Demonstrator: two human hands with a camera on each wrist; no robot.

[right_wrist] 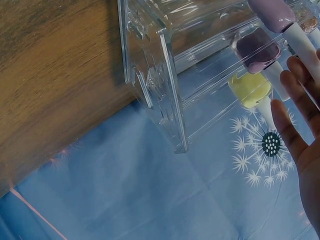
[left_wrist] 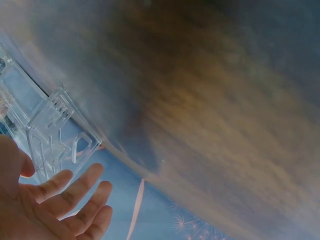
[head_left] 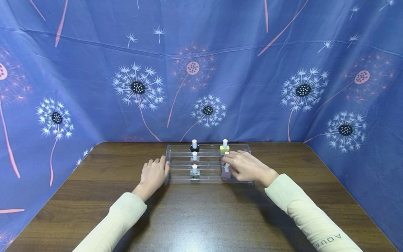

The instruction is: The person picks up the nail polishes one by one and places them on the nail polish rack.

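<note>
A clear acrylic tiered rack (head_left: pixel 207 181) stands on the table, holding several nail polish bottles with white caps. My right hand (head_left: pixel 247 165) reaches over its right part and pinches the white cap of a light purple nail polish bottle (head_left: pixel 226 174) on the front tier. Behind that, a darker purple bottle (right_wrist: pixel 257 49) is largely covered by the hand in the head view, and a yellow bottle (head_left: pixel 224 149) is on the back tier. My left hand (head_left: pixel 153 174) touches the rack's left end, its fingers loosely extended.
Left of the purple bottles, a black bottle (head_left: pixel 194 149), a pinkish glitter bottle (head_left: pixel 195 161) and a silvery glitter bottle (head_left: pixel 195 174) line up from back to front. The brown wooden table (head_left: pixel 201 217) meets a blue dandelion-print cloth (head_left: pixel 245 87) behind the rack and at both sides.
</note>
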